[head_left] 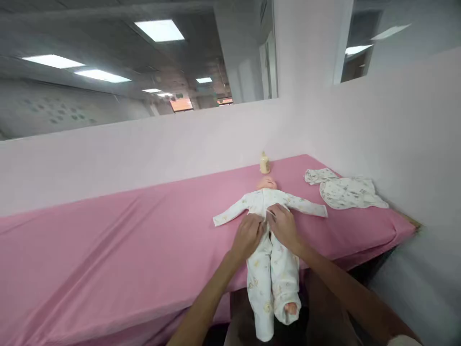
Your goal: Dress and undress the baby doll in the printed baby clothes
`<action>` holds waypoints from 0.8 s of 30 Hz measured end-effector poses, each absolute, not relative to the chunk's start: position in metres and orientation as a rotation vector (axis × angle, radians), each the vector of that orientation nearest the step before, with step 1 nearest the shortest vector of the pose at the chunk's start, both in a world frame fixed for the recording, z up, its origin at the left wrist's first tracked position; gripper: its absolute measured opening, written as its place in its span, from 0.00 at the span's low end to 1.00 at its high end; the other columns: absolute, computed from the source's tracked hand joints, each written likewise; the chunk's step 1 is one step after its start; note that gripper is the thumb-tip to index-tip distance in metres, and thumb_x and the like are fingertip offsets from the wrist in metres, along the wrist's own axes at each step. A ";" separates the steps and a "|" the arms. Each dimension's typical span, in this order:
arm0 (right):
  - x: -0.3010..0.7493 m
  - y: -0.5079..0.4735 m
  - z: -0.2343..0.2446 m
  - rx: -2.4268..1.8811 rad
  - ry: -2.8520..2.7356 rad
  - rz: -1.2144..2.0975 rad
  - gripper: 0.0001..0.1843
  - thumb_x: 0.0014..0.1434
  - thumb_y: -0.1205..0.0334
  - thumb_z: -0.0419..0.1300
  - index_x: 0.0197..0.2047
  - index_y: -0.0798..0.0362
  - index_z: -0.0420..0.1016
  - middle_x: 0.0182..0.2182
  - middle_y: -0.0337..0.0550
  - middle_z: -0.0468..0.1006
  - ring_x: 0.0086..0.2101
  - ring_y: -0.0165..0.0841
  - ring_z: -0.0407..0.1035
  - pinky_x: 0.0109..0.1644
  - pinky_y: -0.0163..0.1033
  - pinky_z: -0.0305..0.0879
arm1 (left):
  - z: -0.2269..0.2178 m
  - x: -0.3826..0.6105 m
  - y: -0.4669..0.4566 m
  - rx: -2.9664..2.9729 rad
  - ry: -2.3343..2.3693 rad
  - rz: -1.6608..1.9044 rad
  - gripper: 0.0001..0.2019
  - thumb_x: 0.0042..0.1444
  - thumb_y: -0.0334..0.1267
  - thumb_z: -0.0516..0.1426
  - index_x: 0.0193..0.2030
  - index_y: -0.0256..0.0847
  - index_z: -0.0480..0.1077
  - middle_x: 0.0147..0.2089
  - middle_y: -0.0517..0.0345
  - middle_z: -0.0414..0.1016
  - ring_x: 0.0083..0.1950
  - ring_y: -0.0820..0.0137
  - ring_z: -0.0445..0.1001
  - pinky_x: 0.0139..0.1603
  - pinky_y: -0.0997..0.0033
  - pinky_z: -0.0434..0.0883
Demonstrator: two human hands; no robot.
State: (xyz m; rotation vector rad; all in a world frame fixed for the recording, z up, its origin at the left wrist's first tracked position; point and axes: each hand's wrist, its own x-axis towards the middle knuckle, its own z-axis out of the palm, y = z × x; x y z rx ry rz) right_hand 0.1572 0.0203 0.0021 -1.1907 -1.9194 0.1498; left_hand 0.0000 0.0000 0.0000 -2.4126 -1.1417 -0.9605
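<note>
A baby doll (267, 182) lies on its back near the table's front edge, its head toward the wall. It wears a white patterned baby romper (260, 269) with the sleeves spread out and the legs hanging over the edge. One doll foot shows in the right leg opening. My left hand (249, 231) is closed on the romper's front at the waist, and my right hand (283, 225) pinches the fabric just beside it. Between the two hands the front opening runs down the middle; the fasteners are too small to make out.
The pink-covered table (126, 250) runs along the wall. A cream bottle (264, 163) stands behind the doll's head. Folded white patterned clothes (351, 192) lie at the right by the side wall. A wide window or mirror (126, 62) is set above the table.
</note>
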 end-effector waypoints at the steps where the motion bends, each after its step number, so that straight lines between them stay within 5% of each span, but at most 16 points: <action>1: 0.158 0.019 -0.001 -1.177 -1.965 0.154 0.09 0.65 0.70 0.51 0.37 0.53 0.71 0.35 0.43 0.76 0.38 0.36 0.69 0.42 0.39 0.59 | -0.003 0.001 -0.001 -2.412 -1.101 -0.914 0.10 0.67 0.32 0.45 0.38 0.39 0.65 0.35 0.54 0.72 0.37 0.67 0.68 0.41 0.64 0.67; 9: 0.179 0.007 0.000 -1.067 -2.360 0.148 0.13 0.64 0.71 0.49 0.34 0.52 0.72 0.34 0.42 0.74 0.36 0.33 0.67 0.42 0.38 0.59 | 0.006 0.000 -0.010 -2.665 -1.154 -0.773 0.13 0.65 0.35 0.47 0.31 0.40 0.68 0.32 0.55 0.72 0.35 0.67 0.67 0.39 0.64 0.65; 17: 0.145 0.075 0.041 -1.560 -2.048 0.162 0.14 0.67 0.60 0.48 0.45 0.54 0.72 0.45 0.48 0.75 0.39 0.35 0.70 0.41 0.37 0.61 | 0.045 -0.007 0.028 -2.500 -2.040 -1.641 0.11 0.61 0.43 0.50 0.37 0.41 0.70 0.33 0.59 0.75 0.35 0.69 0.73 0.35 0.71 0.68; 20: 0.121 0.112 0.046 -1.710 -2.091 0.068 0.15 0.65 0.63 0.50 0.51 0.59 0.71 0.52 0.57 0.72 0.46 0.39 0.70 0.44 0.39 0.64 | 0.039 0.000 0.048 -2.397 -2.162 -1.421 0.10 0.59 0.40 0.50 0.35 0.42 0.72 0.33 0.58 0.77 0.35 0.66 0.73 0.35 0.69 0.67; 24: 0.106 0.140 0.048 -1.704 -2.158 0.063 0.15 0.58 0.76 0.53 0.46 0.59 0.75 0.48 0.59 0.75 0.46 0.41 0.71 0.48 0.42 0.64 | 0.026 0.008 0.052 -2.409 -2.110 -1.141 0.11 0.58 0.38 0.49 0.35 0.42 0.73 0.37 0.57 0.78 0.39 0.65 0.73 0.40 0.66 0.66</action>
